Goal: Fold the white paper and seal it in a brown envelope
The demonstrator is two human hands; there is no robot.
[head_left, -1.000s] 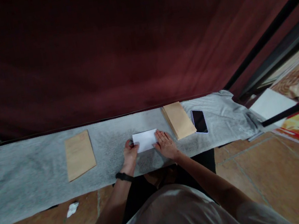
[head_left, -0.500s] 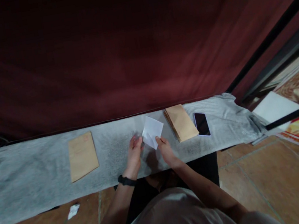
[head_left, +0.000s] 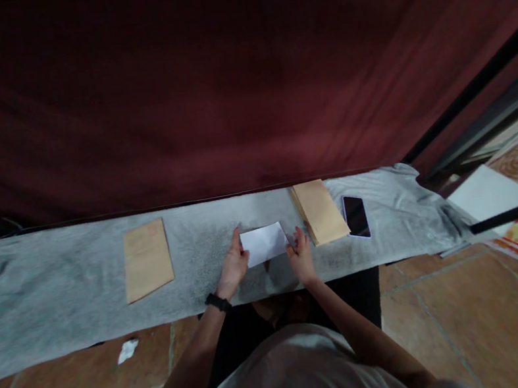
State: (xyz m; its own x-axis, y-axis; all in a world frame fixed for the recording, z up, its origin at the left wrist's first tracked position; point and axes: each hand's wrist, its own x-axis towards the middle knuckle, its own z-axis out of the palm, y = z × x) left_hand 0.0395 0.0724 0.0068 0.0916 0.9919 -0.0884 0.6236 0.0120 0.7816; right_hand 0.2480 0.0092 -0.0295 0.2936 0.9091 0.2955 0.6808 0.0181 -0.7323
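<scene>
A folded sheet of white paper (head_left: 264, 244) is held level between my two hands, over the grey cloth. My left hand (head_left: 235, 263), with a black band on its wrist, grips the paper's left edge, thumb uppermost. At the lower right corner my right hand (head_left: 301, 257) pinches the paper, its other fingers loosely raised. Just right of that hand lies a stack of brown envelopes (head_left: 323, 213). A single brown envelope (head_left: 148, 260) with a faint reddish mark rests farther left on the cloth.
A phone (head_left: 356, 215) with a dark screen lies right of the envelope stack. The grey cloth (head_left: 77, 273) covers a narrow bench against a dark red curtain (head_left: 233, 105). A white box (head_left: 490, 196) and a black bar stand at the right. Crumpled white paper (head_left: 127, 351) is on the tiled floor.
The white paper has turned from a slanted pose to lying lengthwise across. My left hand, loose beside it before, has closed on its left edge. My right hand has moved slightly right.
</scene>
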